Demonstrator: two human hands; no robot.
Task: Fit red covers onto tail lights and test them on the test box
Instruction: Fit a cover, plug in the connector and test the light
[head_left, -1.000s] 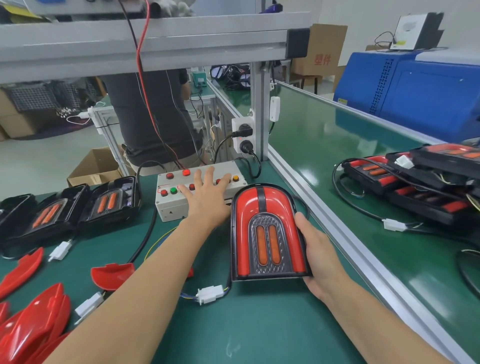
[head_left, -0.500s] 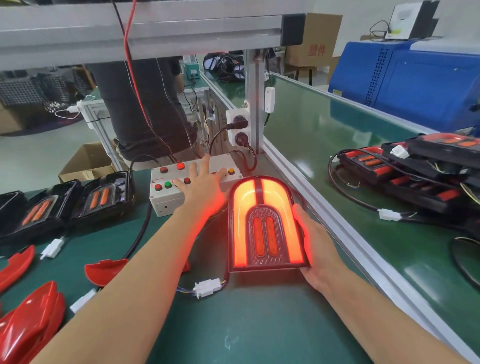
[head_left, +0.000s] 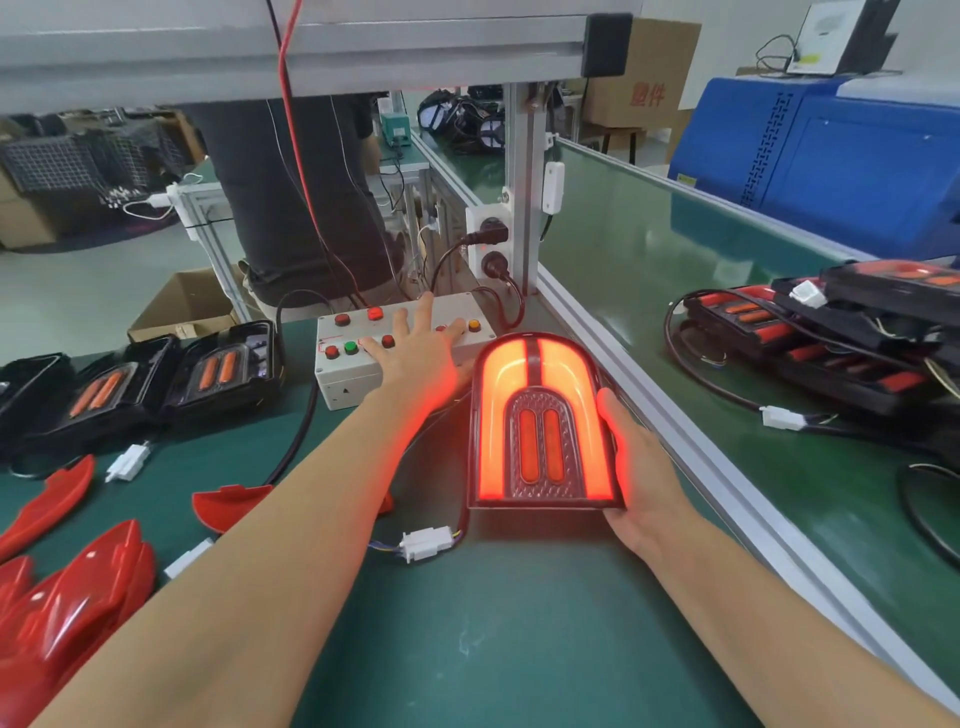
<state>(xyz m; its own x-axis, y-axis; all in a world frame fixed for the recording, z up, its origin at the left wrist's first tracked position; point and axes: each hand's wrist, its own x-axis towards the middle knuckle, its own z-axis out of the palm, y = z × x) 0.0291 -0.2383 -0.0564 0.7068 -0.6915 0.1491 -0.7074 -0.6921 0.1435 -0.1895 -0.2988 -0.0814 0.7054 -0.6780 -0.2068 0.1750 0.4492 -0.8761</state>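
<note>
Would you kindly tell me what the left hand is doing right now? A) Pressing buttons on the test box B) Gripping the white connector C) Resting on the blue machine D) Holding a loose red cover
A: the left hand lies with spread fingers on the test box buttons, while the tail light glows.

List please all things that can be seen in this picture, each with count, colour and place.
lit tail light: one, glowing red, centre of bench
test box: one, grey, behind the light
white connector: one, in front of the light
uncovered tail lights: at least two, black, left
red covers: several, lower left
finished tail lights: a pile, black and red, right on conveyor
blue machine: one, far right
left hand: flat on the box buttons
right hand: grip on the light's right edge
</note>
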